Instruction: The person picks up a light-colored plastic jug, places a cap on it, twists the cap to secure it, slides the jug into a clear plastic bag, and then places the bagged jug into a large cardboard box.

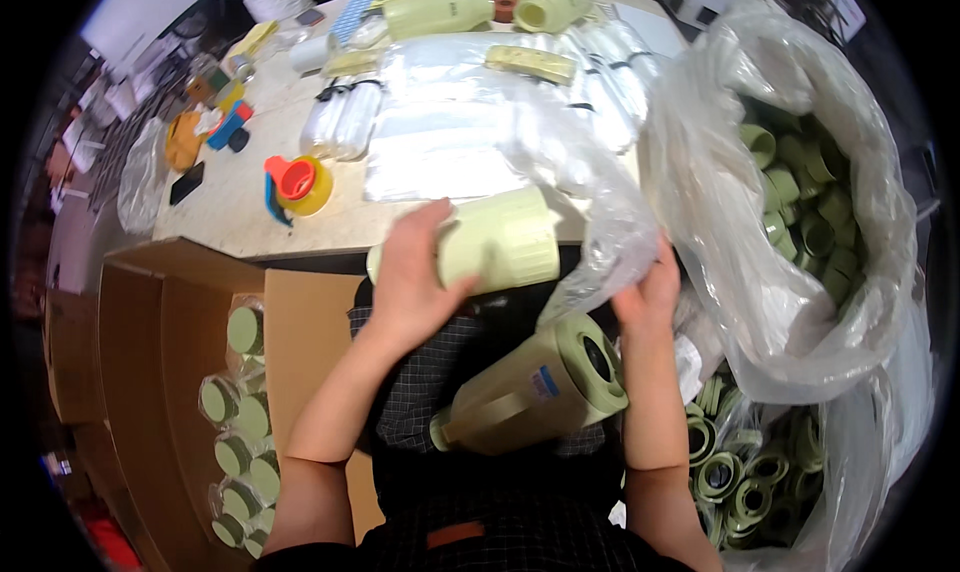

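Note:
My left hand (415, 272) grips a pale green plastic jug body (500, 240) lying sideways at the table's near edge. My right hand (648, 294) pinches the edge of a clear plastic bag (590, 187) that drapes off the table beside the jug body. A second pale green jug (535, 392) with a darker green rim and a handle rests on my lap between my forearms, touched by neither hand.
A large clear bag (800, 212) of green rings stands at right, and another bag of green rings (745, 472) lies below it. An open cardboard box (170, 372) at left holds bagged green jugs. On the table lie flat clear bags (440, 132), a tape dispenser (298, 184) and more jugs (440, 14).

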The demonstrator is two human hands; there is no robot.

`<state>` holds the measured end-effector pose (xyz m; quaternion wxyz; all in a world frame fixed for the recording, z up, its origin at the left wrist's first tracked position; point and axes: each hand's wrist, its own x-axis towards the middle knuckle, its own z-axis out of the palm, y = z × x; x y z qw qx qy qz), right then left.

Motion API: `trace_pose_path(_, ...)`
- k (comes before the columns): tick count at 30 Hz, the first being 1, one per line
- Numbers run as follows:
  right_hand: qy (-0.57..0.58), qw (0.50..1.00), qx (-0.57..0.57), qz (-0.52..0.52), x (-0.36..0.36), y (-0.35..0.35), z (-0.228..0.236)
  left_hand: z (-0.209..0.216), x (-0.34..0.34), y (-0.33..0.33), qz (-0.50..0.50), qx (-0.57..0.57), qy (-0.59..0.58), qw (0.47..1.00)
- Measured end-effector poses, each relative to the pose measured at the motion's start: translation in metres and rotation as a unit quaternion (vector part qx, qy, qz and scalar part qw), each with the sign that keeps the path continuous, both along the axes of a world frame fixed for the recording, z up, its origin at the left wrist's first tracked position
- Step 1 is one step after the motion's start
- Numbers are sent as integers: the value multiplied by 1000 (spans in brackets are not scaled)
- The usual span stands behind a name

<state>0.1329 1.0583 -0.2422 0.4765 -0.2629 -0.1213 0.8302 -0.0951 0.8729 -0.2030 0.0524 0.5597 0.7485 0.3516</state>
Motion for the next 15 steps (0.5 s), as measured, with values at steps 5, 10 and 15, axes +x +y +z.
trace_pose_path(5,92,992,25,78,24,-8,0,-10,-8,-8,-56,-133,246,958)
trace_pose_path(10,113,989,25,92,15,2,-6,-20,-36,2,-49,-50,159,985)
trace_pose_path(15,93,993,-8,72,-2,5,-18,-31,-130,28,65,11,-287,956)
